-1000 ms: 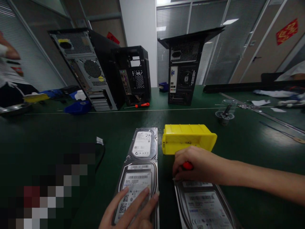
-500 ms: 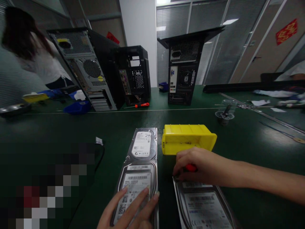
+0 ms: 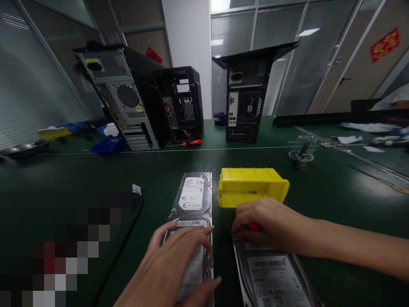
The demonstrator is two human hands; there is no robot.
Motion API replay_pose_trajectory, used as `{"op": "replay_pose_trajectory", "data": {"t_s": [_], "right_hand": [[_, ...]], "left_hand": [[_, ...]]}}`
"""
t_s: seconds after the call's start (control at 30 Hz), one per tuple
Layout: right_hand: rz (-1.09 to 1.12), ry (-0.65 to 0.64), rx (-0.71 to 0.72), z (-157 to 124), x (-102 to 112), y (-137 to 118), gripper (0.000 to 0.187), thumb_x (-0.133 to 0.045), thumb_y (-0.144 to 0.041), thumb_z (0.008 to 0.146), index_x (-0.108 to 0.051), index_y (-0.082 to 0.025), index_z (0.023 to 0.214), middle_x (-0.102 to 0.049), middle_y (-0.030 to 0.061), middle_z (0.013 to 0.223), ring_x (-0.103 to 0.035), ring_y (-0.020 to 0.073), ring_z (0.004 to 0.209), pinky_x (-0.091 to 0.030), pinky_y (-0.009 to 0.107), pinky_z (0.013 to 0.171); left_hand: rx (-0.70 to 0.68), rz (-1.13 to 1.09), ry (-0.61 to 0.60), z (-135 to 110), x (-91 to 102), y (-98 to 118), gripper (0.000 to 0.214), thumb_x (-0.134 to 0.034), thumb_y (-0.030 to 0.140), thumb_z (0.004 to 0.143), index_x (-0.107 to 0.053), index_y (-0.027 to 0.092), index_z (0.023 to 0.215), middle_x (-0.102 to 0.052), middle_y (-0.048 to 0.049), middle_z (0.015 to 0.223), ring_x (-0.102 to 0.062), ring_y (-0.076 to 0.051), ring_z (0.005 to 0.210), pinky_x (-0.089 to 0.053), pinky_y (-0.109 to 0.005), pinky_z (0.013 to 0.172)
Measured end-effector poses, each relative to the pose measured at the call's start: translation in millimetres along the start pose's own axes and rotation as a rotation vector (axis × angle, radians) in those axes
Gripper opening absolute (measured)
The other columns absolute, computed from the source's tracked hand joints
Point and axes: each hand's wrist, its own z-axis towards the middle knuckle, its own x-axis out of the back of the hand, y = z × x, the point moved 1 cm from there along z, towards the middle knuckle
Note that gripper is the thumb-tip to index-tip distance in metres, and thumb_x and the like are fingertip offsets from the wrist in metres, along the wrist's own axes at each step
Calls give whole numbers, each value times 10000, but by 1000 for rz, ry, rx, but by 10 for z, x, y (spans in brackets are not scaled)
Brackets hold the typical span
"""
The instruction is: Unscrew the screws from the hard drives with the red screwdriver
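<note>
My left hand [image 3: 174, 264] lies flat, fingers stretched out, on the near hard drive [image 3: 197, 270] of two laid end to end. The far hard drive [image 3: 193, 194] sits just beyond it, label up. My right hand [image 3: 266, 224] is closed around a red-handled tool [image 3: 254, 226], mostly hidden in the fist, at the top edge of a third hard drive [image 3: 271, 277]. A yellow plastic bin [image 3: 252, 186] stands right behind that hand.
Three open computer cases [image 3: 128, 98] [image 3: 183, 104] [image 3: 247, 98] stand at the back of the green table [image 3: 326, 192]. A red screwdriver [image 3: 191, 143] lies before the middle one. A blue bin [image 3: 108, 146] is at left, a clear cup [image 3: 302, 151] at right, a black cable [image 3: 128, 230] near left.
My left hand has slid forward, farther up the near drive, covering most of its label. A person at the far left has gone out of view. The right hand barely shifted.
</note>
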Motion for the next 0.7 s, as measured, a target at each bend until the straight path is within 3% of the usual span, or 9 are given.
{"op": "replay_pose_trajectory", "data": {"t_s": [0.13, 0.27, 0.4, 0.6, 0.7], "right_hand": [[-30, 2, -8, -28, -7, -39, 139, -535, -205, 785, -638, -244, 869, -605, -36, 862, -563, 47, 765, -408, 157, 663], [-35, -9, 9, -57, 8, -41, 143, -533, -215, 787, -634, -253, 882, -603, -43, 884, -561, 42, 776, -412, 151, 669], [-39, -19, 31, -49, 26, -32, 170, -515, -257, 806, -636, -282, 923, -603, -41, 881, -559, 45, 794, -413, 158, 690], [-78, -26, 36, -44, 24, -88, 173, -501, -277, 815, -642, -230, 905, -592, -8, 844, -552, 49, 741, -370, 164, 613], [-113, -46, 28, -63, 15, -116, 158, -498, -272, 816, -646, -221, 838, -588, -12, 831, -545, 47, 703, -331, 173, 572]], "left_hand": [[166, -186, -69, 158, 49, 46, 282, -536, 264, 806, -439, 256, 1071, -598, -12, 1076, -560, -220, 986, -349, -440, 927], [247, -261, -83, 244, 24, 33, 203, -521, 176, 783, -448, 244, 960, -594, 1, 1045, -541, -208, 982, -314, -454, 897], [295, -299, -67, 300, 5, 62, 185, -545, 135, 743, -457, 228, 877, -605, 12, 1021, -539, -210, 951, -302, -459, 876], [364, -499, 17, 390, -125, 249, 192, -576, 155, 723, -483, 226, 875, -608, 10, 936, -530, -201, 853, -416, -368, 764], [294, -504, 22, 311, -115, 354, 208, -588, 168, 709, -489, 225, 883, -601, 2, 920, -549, -183, 823, -455, -320, 746]]}}
